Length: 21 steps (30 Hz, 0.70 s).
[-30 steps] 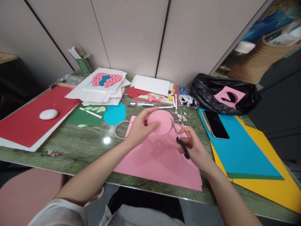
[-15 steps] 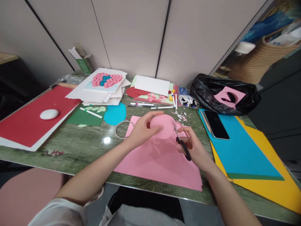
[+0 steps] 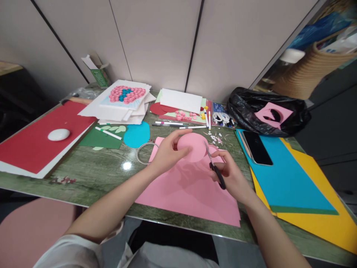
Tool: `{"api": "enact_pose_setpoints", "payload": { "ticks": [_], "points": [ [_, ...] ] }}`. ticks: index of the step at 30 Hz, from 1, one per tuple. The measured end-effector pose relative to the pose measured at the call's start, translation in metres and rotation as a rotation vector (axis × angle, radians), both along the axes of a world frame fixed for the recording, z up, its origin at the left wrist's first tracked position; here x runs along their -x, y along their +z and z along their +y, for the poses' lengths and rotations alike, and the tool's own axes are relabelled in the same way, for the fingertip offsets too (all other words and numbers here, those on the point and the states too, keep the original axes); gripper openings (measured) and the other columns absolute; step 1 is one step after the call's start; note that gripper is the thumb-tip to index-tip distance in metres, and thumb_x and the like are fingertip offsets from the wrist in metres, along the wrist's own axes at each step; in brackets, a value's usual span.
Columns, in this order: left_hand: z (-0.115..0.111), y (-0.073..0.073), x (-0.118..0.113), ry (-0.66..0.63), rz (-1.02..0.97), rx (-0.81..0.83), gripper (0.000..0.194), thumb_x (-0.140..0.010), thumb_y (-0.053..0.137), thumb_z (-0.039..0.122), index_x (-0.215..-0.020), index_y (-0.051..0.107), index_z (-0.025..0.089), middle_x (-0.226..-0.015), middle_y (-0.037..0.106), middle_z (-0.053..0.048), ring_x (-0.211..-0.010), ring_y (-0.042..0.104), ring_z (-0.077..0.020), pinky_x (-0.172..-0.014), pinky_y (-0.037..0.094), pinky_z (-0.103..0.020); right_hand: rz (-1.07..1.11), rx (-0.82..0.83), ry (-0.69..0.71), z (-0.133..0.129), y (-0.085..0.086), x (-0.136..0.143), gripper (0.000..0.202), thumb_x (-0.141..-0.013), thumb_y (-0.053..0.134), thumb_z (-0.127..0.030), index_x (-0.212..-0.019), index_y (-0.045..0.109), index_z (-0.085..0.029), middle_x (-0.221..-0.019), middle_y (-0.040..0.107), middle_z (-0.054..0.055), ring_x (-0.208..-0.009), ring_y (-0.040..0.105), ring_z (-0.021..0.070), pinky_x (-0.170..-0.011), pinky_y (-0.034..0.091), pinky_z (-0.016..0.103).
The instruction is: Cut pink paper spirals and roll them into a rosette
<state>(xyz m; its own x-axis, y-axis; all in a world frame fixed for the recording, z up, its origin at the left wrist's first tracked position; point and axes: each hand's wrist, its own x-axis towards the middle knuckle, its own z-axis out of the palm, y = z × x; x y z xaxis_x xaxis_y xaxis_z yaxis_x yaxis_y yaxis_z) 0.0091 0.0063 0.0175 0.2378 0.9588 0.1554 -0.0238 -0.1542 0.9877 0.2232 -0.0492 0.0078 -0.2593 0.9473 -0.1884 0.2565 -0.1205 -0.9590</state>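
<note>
My left hand [image 3: 170, 150] pinches a round pink paper piece [image 3: 193, 147] by its left side, thumb on top. In my right hand [image 3: 227, 173] is a pair of scissors [image 3: 216, 171] with black handles. Their blades touch the right edge of the pink circle. Below both hands lie large pink paper sheets [image 3: 186, 197]. Another rounded pink piece shows partly behind the blades. A roll of tape [image 3: 139, 158] rests beside my left wrist, overlapping the corner of the pink sheets.
Left are a red sheet [image 3: 33, 145] with a white oval object [image 3: 58, 134], and a blue paper circle [image 3: 136, 134]. Pens [image 3: 192, 127] and paper scraps [image 3: 216, 137] lie ahead. Right are a black bag [image 3: 242, 111], a phone [image 3: 258, 148] and blue sheets [image 3: 301, 182].
The pink circle is tilted slightly and raised a little. Both hands keep nearly the same place, with the scissors still at its right edge.
</note>
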Motion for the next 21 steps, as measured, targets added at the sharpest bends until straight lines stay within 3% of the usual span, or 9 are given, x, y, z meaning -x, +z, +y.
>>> {"api": "enact_pose_setpoints", "payload": {
  "ticks": [6, 21],
  "points": [
    [0.0018, 0.0005, 0.0014, 0.020, -0.004, -0.021, 0.045, -0.074, 0.065, 0.018, -0.118, 0.056, 0.019, -0.112, 0.065, -0.008, -0.094, 0.063, -0.0191, -0.075, 0.051, -0.028, 0.005, 0.004, 0.002, 0.0003, -0.0002, -0.0008, 0.037, -0.081, 0.064, -0.032, -0.105, 0.035, -0.031, -0.059, 0.039, -0.011, -0.050, 0.033, 0.0087, -0.048, 0.028, 0.023],
    [0.0011, 0.0031, 0.0027, 0.059, -0.024, 0.006, 0.047, -0.074, 0.066, 0.020, -0.120, 0.055, 0.020, -0.090, 0.069, -0.004, -0.080, 0.064, -0.0162, -0.067, 0.051, -0.027, -0.021, -0.011, 0.013, -0.0002, 0.0017, -0.0012, 0.034, -0.083, 0.062, -0.032, -0.104, 0.035, -0.031, -0.056, 0.038, -0.011, -0.049, 0.033, 0.0090, -0.048, 0.029, 0.023]
  ]
}}
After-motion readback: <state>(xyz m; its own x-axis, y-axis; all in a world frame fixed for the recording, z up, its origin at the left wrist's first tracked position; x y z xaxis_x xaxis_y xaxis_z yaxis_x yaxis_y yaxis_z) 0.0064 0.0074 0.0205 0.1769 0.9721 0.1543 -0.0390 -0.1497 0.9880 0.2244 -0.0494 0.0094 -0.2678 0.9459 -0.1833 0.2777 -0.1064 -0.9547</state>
